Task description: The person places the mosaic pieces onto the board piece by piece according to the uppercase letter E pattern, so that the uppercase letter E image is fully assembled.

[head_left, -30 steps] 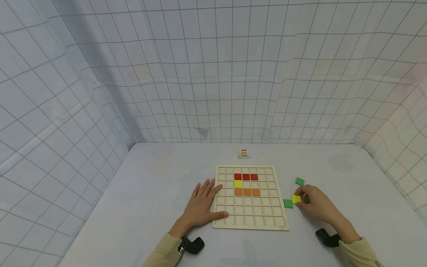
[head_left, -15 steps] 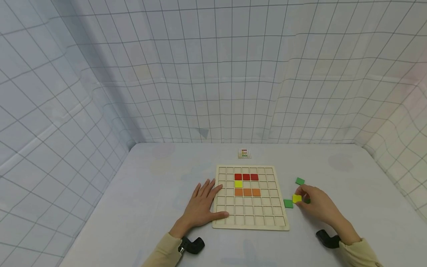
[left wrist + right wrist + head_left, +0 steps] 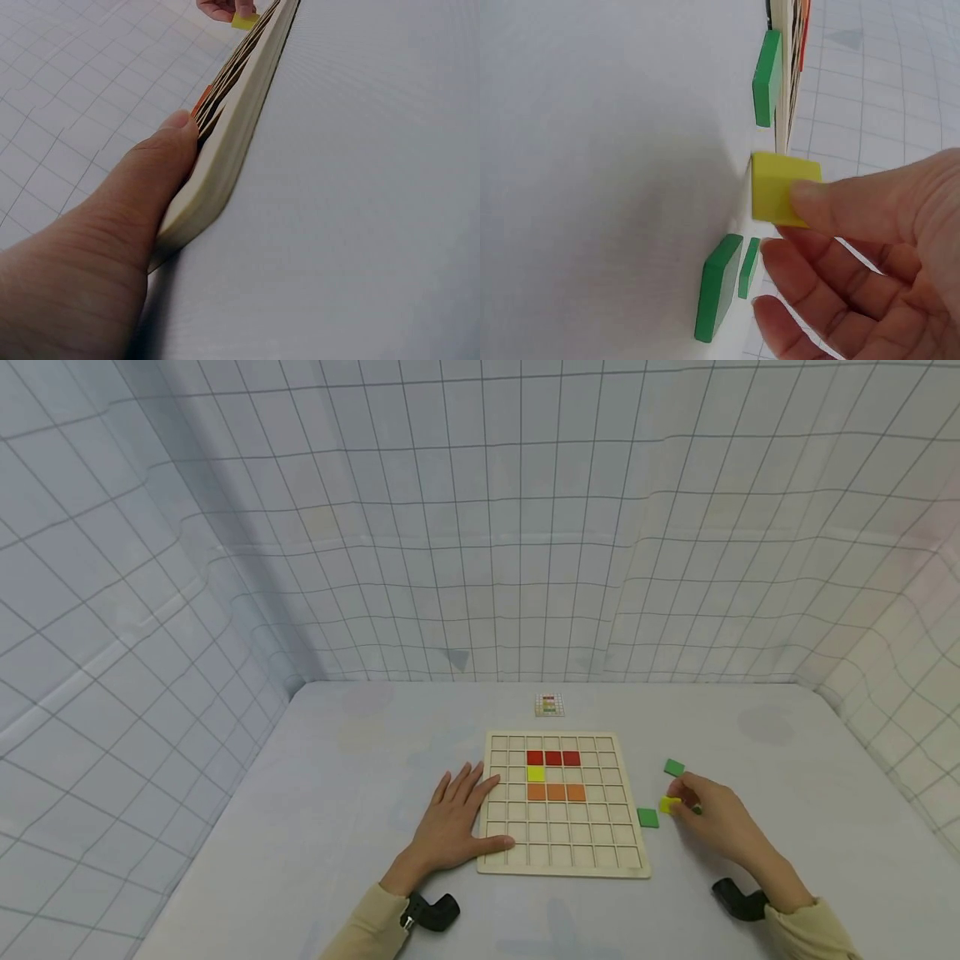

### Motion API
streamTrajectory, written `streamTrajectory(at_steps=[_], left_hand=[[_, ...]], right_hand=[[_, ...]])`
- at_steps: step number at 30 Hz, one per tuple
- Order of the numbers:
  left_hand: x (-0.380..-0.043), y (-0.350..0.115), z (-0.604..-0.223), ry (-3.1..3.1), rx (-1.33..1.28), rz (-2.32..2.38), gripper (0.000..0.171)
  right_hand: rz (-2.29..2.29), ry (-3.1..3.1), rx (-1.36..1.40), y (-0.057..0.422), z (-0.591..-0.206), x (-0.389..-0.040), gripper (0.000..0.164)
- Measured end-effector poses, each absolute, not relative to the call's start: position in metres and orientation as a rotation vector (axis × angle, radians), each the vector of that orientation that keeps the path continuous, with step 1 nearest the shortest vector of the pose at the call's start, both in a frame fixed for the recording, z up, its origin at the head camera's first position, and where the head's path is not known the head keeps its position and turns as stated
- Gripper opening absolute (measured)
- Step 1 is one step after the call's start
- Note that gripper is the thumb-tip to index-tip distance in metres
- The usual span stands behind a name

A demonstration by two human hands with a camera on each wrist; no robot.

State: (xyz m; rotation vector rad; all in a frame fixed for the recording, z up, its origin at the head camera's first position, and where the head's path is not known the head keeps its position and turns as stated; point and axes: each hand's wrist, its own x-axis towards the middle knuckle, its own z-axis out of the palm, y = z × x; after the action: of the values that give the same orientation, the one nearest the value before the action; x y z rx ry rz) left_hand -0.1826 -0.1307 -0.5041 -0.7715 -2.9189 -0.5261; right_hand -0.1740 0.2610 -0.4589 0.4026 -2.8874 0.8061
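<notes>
1. Left hand [image 3: 448,827]: fingers straight and spread; fingertips and thumb rest on the left side of the grid board [image 3: 560,832].
2. Right hand [image 3: 712,815]: thumb and finger pinch a yellow tile [image 3: 771,186]; the remaining fingers are bent.
3. Yellow tile position: right of the board; table contact cannot be determined.
4. Green tiles [image 3: 648,818]: three lie near the right hand, one just beside the board's right edge.

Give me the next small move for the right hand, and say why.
Probably carry the held yellow tile to the open cell right of the placed yellow tile: the right hand pinches it, that row holds one tile between three red tiles and three orange tiles, and the left hand rests on the board.
</notes>
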Motion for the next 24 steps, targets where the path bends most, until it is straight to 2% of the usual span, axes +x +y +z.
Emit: streamTrajectory(at_steps=[13, 24], left_hand=[[-0.182, -0.132, -0.503, -2.927, -0.776, -0.528, 0.094], [-0.181, -0.131, -0.502, -2.919, -0.774, -0.535, 0.094]], right_hand=[[0.934, -2.687, 0.583, 0.212, -0.458, -0.173, 0.026], [1.119, -2.72, 0.9, 0.155, -0.456, -0.179, 0.02]])
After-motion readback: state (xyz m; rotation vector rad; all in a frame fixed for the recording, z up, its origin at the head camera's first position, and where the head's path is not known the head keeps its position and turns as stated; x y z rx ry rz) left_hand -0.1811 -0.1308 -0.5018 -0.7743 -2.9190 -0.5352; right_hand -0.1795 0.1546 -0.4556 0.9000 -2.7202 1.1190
